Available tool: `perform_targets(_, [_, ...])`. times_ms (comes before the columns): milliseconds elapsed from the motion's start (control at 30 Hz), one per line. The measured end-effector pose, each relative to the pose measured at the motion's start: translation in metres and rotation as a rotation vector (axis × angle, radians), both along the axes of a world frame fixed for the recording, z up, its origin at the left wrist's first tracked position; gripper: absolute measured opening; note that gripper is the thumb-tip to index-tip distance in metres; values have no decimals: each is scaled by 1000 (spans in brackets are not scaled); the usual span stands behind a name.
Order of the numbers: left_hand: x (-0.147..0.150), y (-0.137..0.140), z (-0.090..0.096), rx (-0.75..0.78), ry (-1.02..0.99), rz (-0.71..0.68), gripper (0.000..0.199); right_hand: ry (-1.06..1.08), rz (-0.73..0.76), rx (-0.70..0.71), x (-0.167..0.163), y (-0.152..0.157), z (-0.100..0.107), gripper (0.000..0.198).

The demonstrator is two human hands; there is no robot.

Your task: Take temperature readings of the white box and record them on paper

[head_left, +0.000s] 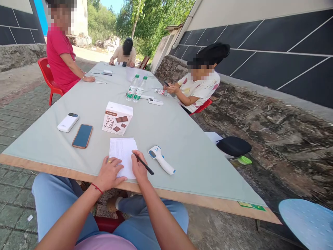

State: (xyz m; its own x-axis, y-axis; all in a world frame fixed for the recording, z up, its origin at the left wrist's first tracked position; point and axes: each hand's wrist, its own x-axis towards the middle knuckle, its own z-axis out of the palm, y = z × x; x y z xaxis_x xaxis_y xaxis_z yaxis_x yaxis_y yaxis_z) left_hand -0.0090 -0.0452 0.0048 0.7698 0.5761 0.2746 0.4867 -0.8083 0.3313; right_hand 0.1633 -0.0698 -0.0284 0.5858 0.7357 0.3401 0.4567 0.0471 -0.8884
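Right fingers (134, 160) closed round my pen (147, 167), probably light, best held near its tip; left fingers (119, 168) spread over paper (122, 147).

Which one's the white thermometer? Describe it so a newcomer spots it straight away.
Start at the long cloth-covered table and find the paper at its near edge. Just right of it lies the white thermometer. Unlike the flat paper and the boxy carton, it is pistol-shaped with blue accents.
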Motion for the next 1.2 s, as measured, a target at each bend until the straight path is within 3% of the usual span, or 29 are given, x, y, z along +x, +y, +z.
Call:
perform_targets(333, [-4,3,6,-13,-8,11,34,-399,-53,-158,24,6,-20,39])
perform_targets(567, [-6,3,5,-24,-85,22,27,-400,-183,-175,32,8,-29,45])
perform_targets(700, [-8,14,-1,-127,-293,58,33,-337,-192,-163,30,12,-29,44])
perform_targets(800, [-6,46,4,-310,-504,224,38,-300,-178,-147,26,13,-25,43])
perform_targets(900, [-1,98,23,-492,-665,430,52,-314,-183,-103,25,11,-18,41])
perform_targets(1033, [8,166,54,-753,-785,548,86,-473,-327,-59,42,-1,-8,40])
perform_targets(1100, [11,190,62,-802,-783,518,95,-551,-417,-147,60,-10,-2,44])
perform_targets(1200, [17,210,64,-826,-785,424,96,-590,-414,-451,88,-23,8,48])
